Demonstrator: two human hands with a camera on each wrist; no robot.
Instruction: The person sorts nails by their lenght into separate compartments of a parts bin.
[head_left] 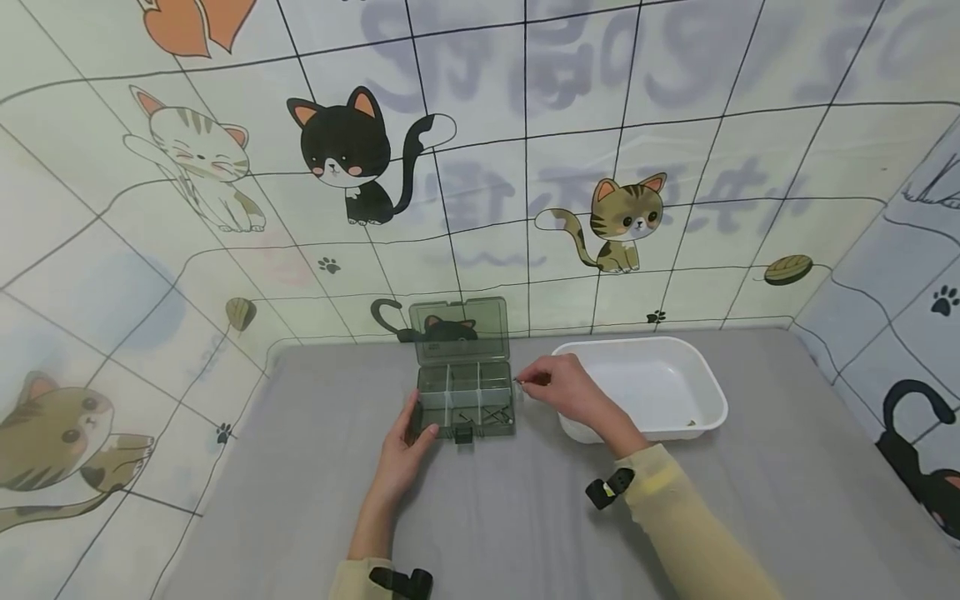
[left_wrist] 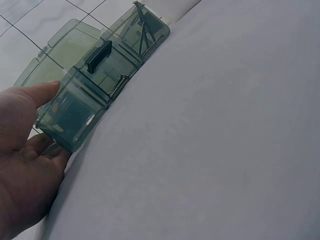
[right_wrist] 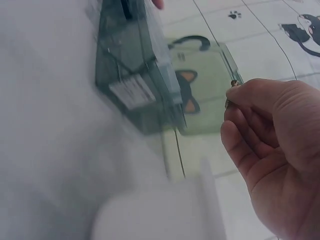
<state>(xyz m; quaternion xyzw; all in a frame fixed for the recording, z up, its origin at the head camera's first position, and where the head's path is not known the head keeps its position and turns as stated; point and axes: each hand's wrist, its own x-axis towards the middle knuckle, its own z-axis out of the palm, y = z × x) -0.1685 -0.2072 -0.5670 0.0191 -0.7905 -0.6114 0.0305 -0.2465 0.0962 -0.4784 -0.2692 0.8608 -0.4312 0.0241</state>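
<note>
A see-through green compartment box [head_left: 465, 400] stands on the table with its lid [head_left: 461, 333] raised. My left hand [head_left: 403, 450] grips the box's left side, thumb at the front edge and fingers along the outer wall. Long thin nails [left_wrist: 143, 32] lie crossed in its front right compartment, and a threaded screw [left_wrist: 118, 86] lies in the front middle one. Just right of the box, my right hand [head_left: 564, 387] pinches a small brass-coloured metal piece [right_wrist: 234, 84] between thumb and index finger; the fingertips hide most of it, so I cannot tell its kind.
A white plastic tray [head_left: 716, 392] stands right of the box, under the right forearm. One tiny brass-coloured piece [head_left: 692, 422] lies in its front right part. Grey cloth [head_left: 510, 517] covers the table, and a cat-printed sheet [head_left: 495, 167] rises behind it.
</note>
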